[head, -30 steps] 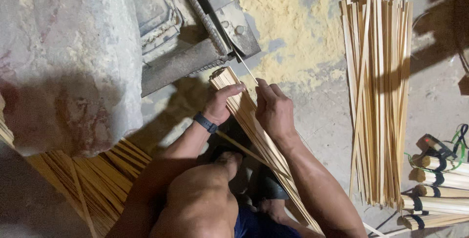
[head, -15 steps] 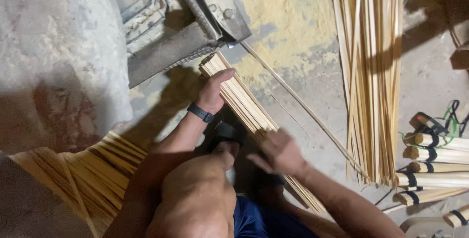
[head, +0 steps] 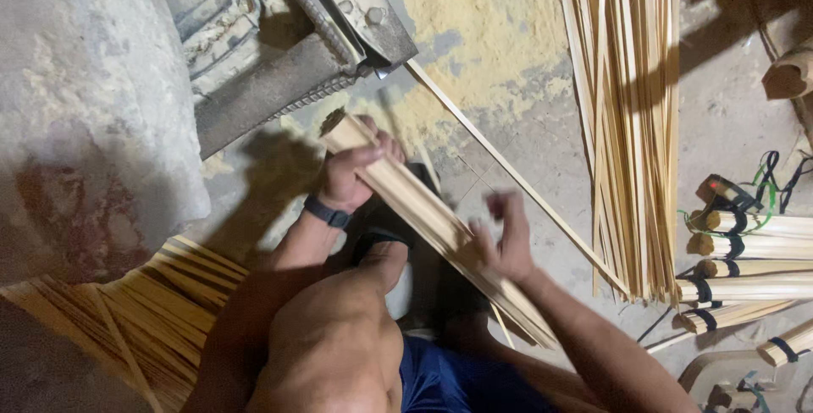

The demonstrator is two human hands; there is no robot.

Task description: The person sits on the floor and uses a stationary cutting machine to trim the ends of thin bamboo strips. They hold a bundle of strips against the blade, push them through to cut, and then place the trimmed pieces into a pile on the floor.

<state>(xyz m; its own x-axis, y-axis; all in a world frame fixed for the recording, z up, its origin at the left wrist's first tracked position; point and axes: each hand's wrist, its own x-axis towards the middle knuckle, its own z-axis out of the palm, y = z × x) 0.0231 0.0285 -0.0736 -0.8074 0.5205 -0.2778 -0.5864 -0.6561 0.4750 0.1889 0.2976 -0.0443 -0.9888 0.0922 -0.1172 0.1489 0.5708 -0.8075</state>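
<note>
Since half a second ago, right hand (head: 501, 242) has pulled back along the bundle of pale split bamboo strips (head: 432, 218), fingers loosely curled, blurred; whether it grips anything, cannot tell. Left hand (head: 351, 171) clamps the bundle's upper end just below the grey metal machine (head: 296, 40). One thin loose strip (head: 508, 167) runs from the machine toward the long pile of slats (head: 627, 116) at right. Five tied bamboo bundles (head: 745, 252) lie far right. Open concrete lies between.

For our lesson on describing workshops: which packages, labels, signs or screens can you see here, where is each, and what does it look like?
No packages, labels, signs or screens show.
Nearest thing: tied bundles of pale sticks, right edge, bound with dark bands.
</note>
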